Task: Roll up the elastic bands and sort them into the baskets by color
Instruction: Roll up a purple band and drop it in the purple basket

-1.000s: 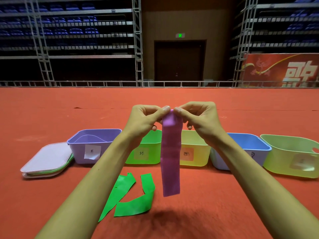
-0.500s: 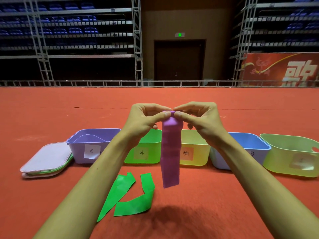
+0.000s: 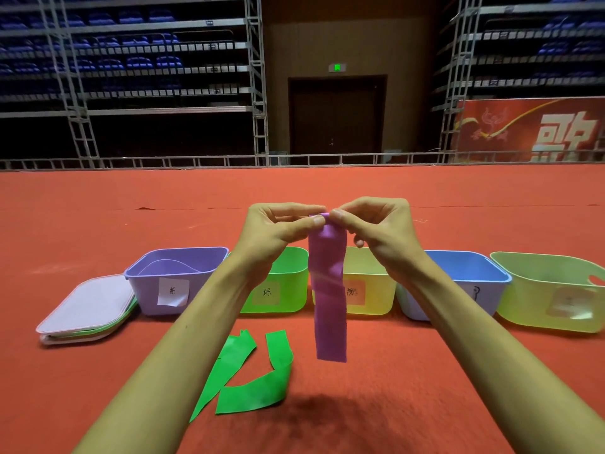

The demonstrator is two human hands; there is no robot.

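both grips are narrow: left hand (image 3: 278,232) and right hand (image 3: 379,229) pinch the top end of the purple band (image 3: 328,296), which hangs straight below the grip; green band (image 3: 253,385) lies lower left.

Sports arena — tiered blue seats (image 3: 140,62) (retractable stands), red floor (image 3: 98,208).

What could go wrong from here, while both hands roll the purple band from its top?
1. The left hand and right hand pinch only the top of the purple band; the long tail hangs free, so the roll may slip open or wind crooked.
2. The purple basket stands far left, past the green basket; a loose roll might unwind on the way.
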